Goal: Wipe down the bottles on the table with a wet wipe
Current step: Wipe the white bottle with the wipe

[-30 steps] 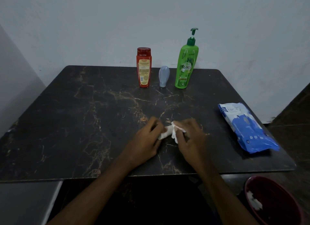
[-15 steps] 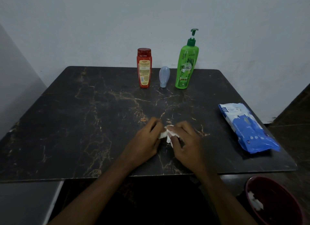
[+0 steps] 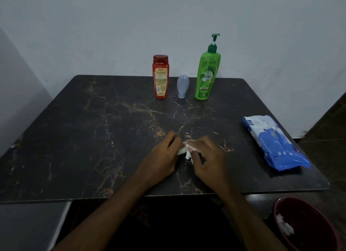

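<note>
Table (image 3: 74, 138) is showing black marble w/ gold-orange veins. At 12 o'clock, red bottle (image 3: 160, 63) is wearing a yellow label (image 3: 161, 80); small bottle (image 3: 183, 86) is looking pale blue-grey; pump bottle (image 3: 206, 76) is showing bright green w/ darker green pump (image 3: 213, 45) & white lettering. At 3 o'clock, wipes pack (image 3: 275, 144) is showing blue & white. Wet wipe (image 3: 184, 151) near centre is looking white. At 5 o'clock, bin (image 3: 318, 232) is looking dark red, w/ white wad (image 3: 284, 227) inside. Wall (image 3: 112, 26) is looking pale grey.

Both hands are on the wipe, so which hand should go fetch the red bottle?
Left, probably. The red bottle stands straight ahead of the left hand, leftmost in the row, while the right hand sits further across and can hold the wet wipe alone.
</note>
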